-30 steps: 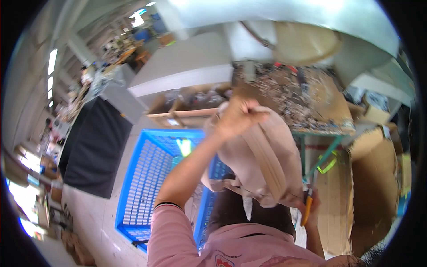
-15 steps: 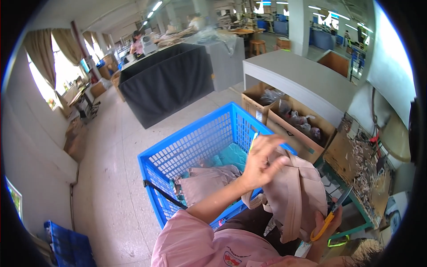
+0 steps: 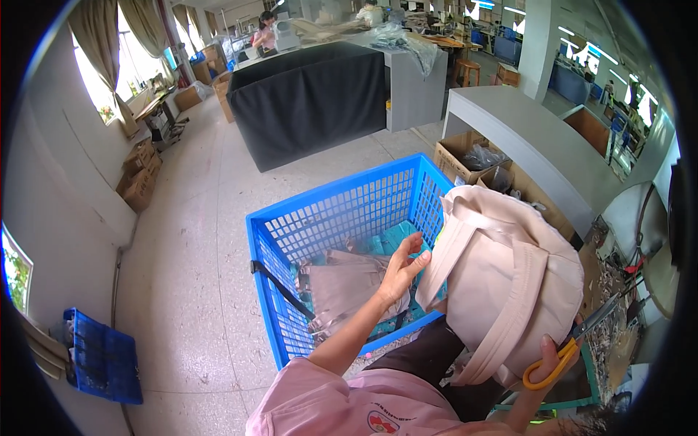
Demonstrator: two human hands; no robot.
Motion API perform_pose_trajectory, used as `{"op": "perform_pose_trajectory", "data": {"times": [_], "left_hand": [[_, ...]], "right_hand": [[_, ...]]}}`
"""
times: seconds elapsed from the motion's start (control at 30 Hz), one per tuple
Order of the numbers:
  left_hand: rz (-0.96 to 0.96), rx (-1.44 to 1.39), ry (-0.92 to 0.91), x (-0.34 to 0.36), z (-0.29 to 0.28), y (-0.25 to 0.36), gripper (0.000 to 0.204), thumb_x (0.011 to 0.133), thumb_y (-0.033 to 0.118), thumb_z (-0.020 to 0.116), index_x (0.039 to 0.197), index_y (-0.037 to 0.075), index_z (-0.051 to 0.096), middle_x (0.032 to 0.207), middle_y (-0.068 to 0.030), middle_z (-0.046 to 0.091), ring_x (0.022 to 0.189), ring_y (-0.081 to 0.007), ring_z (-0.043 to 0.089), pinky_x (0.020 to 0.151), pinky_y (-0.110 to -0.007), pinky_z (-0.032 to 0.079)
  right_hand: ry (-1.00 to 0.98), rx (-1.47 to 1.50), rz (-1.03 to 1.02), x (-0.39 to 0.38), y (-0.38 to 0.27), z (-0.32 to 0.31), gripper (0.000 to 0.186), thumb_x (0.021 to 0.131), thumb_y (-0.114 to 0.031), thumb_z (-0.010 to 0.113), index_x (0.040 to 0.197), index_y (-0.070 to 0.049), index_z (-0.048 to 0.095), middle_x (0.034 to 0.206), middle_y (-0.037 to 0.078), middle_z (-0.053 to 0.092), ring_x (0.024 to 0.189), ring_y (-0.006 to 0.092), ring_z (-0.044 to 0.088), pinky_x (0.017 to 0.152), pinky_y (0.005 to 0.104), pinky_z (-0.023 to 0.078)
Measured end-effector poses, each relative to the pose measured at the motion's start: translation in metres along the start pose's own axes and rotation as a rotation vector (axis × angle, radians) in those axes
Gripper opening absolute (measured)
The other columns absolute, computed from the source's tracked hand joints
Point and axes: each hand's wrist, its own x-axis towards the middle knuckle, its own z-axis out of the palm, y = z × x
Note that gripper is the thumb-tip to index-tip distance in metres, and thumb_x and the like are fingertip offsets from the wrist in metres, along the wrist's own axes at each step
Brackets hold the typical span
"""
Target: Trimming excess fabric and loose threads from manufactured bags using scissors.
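A beige fabric bag with sewn straps, apparently a backpack, is held up in front of my right side. My right hand grips its lower right edge, with fingers through the yellow handles of a pair of scissors. The scissor blades point up and away to the right. At the bag's left edge is my left hand, its fingers apart and holding nothing; whether it touches the strap I cannot tell. Beyond it stands a blue plastic basket with similar beige pieces and turquoise material inside.
Cardboard boxes with plastic bags sit under a grey table. A cluttered, scrap-strewn bench is at right. Ahead is a black cloth-covered bin; a blue crate lies at lower left. Other people work far off.
The beige bag has been raised and turned, showing its straps and broad panel. My left hand has dropped from above it to its left edge. The view has shifted somewhat.
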Motion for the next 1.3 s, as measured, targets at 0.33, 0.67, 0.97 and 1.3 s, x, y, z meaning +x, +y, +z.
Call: {"op": "perform_pose_trajectory", "data": {"times": [0.33,0.67,0.97,1.3], "left_hand": [[-0.433,-0.574,-0.332,-0.006,-0.012,-0.023,0.051,0.079,0.041,0.055,0.112,0.002,0.049,0.104,-0.0065,0.056,0.092,-0.0135,0.053,0.081,-0.028,0.042],[0.043,-0.126,-0.082,-0.019,0.005,0.073,0.026,0.081,0.024,0.059,0.096,0.002,0.057,0.079,0.0025,0.057,0.069,-0.0032,0.048,0.063,-0.020,0.041],[0.150,0.249,-0.196,0.013,-0.038,0.122,0.021,0.078,0.020,0.062,0.082,-0.001,0.061,0.062,0.0022,0.050,0.060,-0.0022,0.038,0.051,-0.020,0.035],[0.187,0.498,-0.624,0.037,-0.006,0.128,0.023,0.069,0.016,0.068,0.072,-0.004,0.058,0.056,0.0009,0.045,0.053,-0.0044,0.035,0.047,-0.022,0.030]], "right_hand": [[-0.008,0.477,0.265,-0.017,0.029,0.012,0.053,0.063,-0.022,0.055,0.110,0.001,0.043,0.104,0.013,0.051,0.092,0.0234,0.050,0.079,0.0330,0.041],[-0.195,-0.213,-0.347,-0.034,0.118,0.029,0.028,0.080,-0.019,0.050,0.100,0.000,0.055,0.105,0.012,0.054,0.094,0.0233,0.051,0.082,0.0327,0.039],[0.089,0.173,0.145,-0.046,0.107,0.023,0.037,0.077,-0.013,0.056,0.111,-0.003,0.044,0.083,0.006,0.050,0.072,0.0129,0.049,0.063,0.0226,0.041],[-0.046,0.098,-0.332,0.041,-0.018,0.000,0.063,0.065,-0.010,0.070,0.117,0.003,0.037,0.087,0.008,0.055,0.087,0.0159,0.053,0.079,0.0249,0.037]]}}
